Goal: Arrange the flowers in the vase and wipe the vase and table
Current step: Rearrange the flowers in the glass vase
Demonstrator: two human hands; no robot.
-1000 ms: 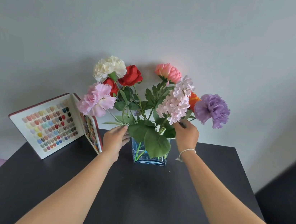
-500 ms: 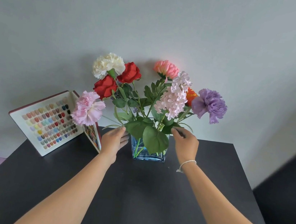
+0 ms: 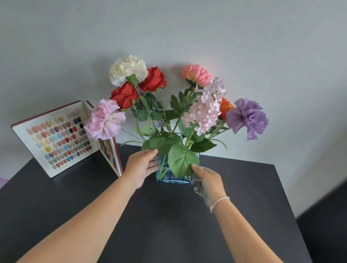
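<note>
Head view: vase [image 3: 163, 175] between both hands

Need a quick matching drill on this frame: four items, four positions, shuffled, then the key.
Items:
1. purple flower
2. swatch book
3. vase
4. white flower

Places:
A. leaning on the wall, left of the bouquet
B. on the table between both hands
C. far right of the bouquet
D. top left of the bouquet, beside a red rose

Pairs: 1-C, 2-A, 3-B, 4-D
</note>
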